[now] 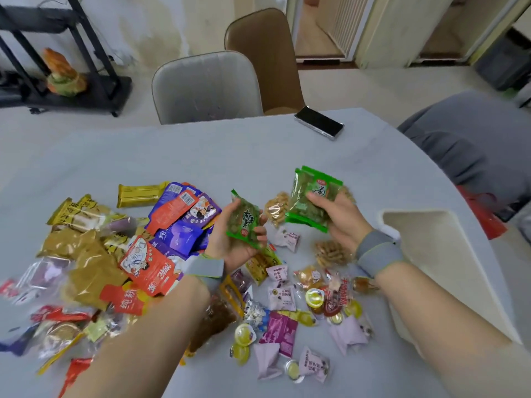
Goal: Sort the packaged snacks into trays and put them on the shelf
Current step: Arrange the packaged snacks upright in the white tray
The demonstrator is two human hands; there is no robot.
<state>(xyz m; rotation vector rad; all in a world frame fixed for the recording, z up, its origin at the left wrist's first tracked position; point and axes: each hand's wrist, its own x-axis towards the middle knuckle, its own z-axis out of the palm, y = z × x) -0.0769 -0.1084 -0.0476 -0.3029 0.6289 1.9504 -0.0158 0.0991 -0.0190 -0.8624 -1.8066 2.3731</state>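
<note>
Head view: the left hand (232, 239) grips one green packet (244, 221) and the right hand (339, 222) clamps a green stack (311, 198), both above the table (201, 150) centre. The stack (several slick packets) may fan and drop into the unsorted snacks (161, 242) before reaching the tray (431, 254) at the right edge.

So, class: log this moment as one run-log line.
left hand: holds one green packet | right hand: holds green packet stack | tray: empty | snack pile: unsorted

Loose snack packets (161, 254) crowd the near-left surface (201, 150). The far half lies bare, save a phone (319, 122). A cream tray (431, 254) sits at the right.
</note>
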